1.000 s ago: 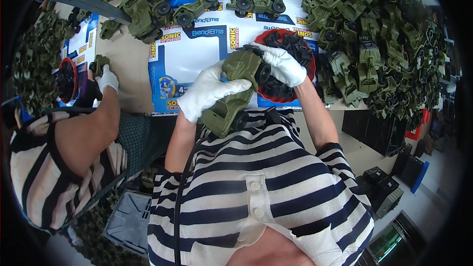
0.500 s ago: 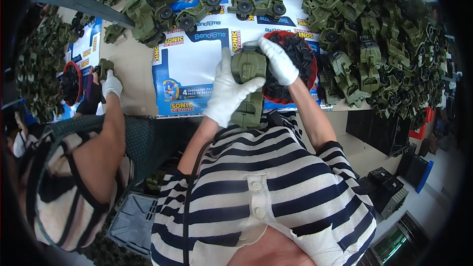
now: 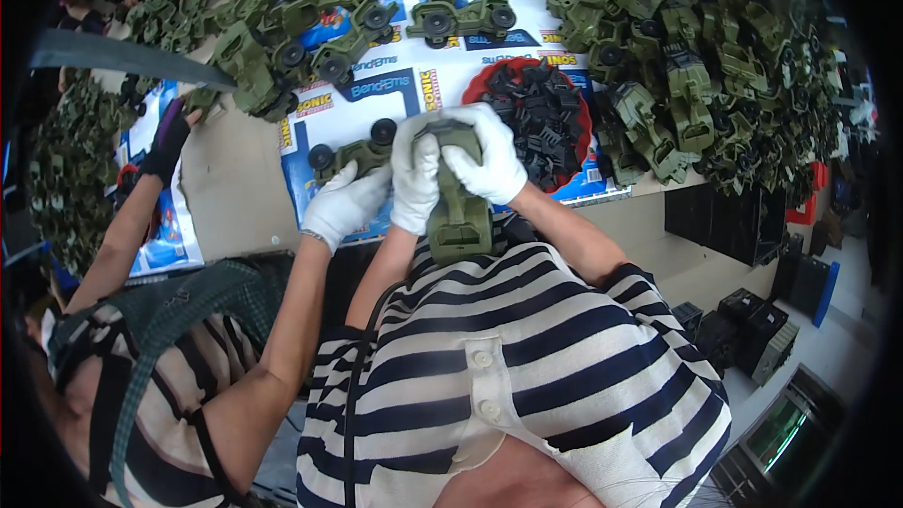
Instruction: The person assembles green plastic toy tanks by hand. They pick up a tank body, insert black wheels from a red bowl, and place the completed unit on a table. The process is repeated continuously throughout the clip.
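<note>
My white-gloved left hand (image 3: 416,186) and right hand (image 3: 491,158) are both wrapped round the upper end of an olive-green toy truck (image 3: 459,230). Its lower end hangs close to my striped shirt. My fingers cover much of the truck's far end, so any small part there is hidden. Just left of my hands, a co-worker's white-gloved hand (image 3: 343,209) is at another green toy truck (image 3: 350,158) with black wheels, on the printed card sheet. To the right of my right hand is a red basket (image 3: 587,136) heaped with black plastic parts (image 3: 541,118).
Large heaps of green toy trucks (image 3: 696,28) cover the right of the table, with more (image 3: 324,14) at the back. A grey bar (image 3: 132,61) juts in from the left. The co-worker's dark-gloved hand (image 3: 169,139) is at far left. Black crates (image 3: 748,329) stand on the floor.
The co-worker's white-gloved hand has come right, beside my left hand, where a wheeled toy truck now lies. My hands have closed together round the truck's upper end.
</note>
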`<control>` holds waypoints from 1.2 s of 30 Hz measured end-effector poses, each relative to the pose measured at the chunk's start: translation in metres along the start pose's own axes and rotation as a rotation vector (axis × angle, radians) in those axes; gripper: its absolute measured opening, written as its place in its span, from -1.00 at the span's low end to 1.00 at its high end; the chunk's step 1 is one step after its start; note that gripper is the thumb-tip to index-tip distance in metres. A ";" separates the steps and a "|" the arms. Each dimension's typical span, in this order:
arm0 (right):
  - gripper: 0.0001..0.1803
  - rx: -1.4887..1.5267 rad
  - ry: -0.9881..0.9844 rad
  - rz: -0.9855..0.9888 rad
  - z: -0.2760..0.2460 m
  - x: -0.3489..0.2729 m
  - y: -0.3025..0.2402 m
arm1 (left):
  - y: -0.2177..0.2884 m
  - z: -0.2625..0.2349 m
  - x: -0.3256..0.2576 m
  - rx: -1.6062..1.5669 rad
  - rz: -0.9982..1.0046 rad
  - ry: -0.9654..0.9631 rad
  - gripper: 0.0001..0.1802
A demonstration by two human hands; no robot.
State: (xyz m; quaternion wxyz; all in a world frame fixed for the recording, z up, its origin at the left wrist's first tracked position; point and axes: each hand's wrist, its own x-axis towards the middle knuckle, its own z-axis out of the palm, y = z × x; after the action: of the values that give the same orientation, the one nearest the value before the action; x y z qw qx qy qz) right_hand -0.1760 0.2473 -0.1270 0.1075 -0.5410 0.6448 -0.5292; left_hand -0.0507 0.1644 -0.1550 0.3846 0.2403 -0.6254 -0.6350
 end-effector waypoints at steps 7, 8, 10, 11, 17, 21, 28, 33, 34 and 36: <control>-0.33 0.143 -0.034 0.297 0.012 0.011 -0.001 | 0.006 -0.007 0.021 0.181 -0.025 0.198 -0.67; -0.19 0.166 0.001 0.377 0.011 0.015 -0.005 | 0.008 -0.007 0.029 0.243 0.003 0.272 -0.66; 0.21 0.198 -0.265 0.484 -0.008 0.002 0.010 | 0.003 -0.006 0.045 0.090 -0.094 0.461 -0.63; 0.22 0.269 -0.365 0.575 -0.020 0.006 -0.003 | 0.007 -0.002 0.049 0.215 -0.076 0.449 -0.60; -0.07 0.689 0.053 0.828 -0.084 0.019 0.021 | 0.008 0.006 0.061 0.087 -0.124 0.203 -0.34; 0.13 -0.563 0.471 0.537 -0.167 0.048 0.064 | -0.005 -0.066 0.060 0.510 -0.137 0.297 -0.52; -0.52 -0.549 0.160 0.363 -0.119 0.040 0.036 | 0.008 -0.095 0.035 1.128 -0.590 0.338 0.21; -0.46 -0.736 -0.303 0.395 -0.076 0.009 0.044 | 0.000 -0.086 0.013 0.994 -0.672 0.324 0.38; -0.48 -0.796 -0.292 0.396 -0.071 0.009 0.053 | -0.004 -0.085 0.012 0.851 -0.734 0.362 0.40; -0.50 -0.816 -0.343 0.396 -0.063 0.020 0.063 | -0.030 -0.081 0.013 0.609 -0.633 0.511 0.40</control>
State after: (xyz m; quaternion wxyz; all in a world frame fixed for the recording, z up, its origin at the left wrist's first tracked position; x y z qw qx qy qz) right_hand -0.2652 0.2574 -0.1420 0.0901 -0.4853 0.8633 -0.1055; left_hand -0.0001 0.1027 -0.1904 0.2265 0.6669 -0.5647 -0.4301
